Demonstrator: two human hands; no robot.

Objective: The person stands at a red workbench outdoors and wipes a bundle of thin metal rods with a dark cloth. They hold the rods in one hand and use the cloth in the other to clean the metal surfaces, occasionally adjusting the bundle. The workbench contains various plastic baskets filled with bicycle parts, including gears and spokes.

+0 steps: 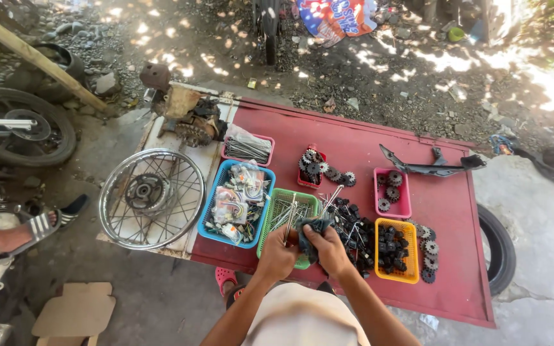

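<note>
Dark rag (311, 232) bunched over near edge of green basket (281, 211), gripped by both hands. Left hand (278, 253) closed on rag and thin metal spokes (290, 214); spoke count unclear. Right hand (333, 251) closed on rag. Five baskets on red table (447, 211). Spoked wheel (152, 197) left, one.

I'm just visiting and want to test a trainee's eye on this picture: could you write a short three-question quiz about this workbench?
1. True or false: the spoked wheel lies on the ground beside the red table.
2. What do the left hand and right hand hold together? A) dark cloth B) hammer C) gear
3. What colour is the basket holding small black parts, right of the hands?

Key
1. False: it rests on a white board at the table's left end.
2. A, a dark cloth, with thin metal rods in the left hand.
3. Yellow.
</note>
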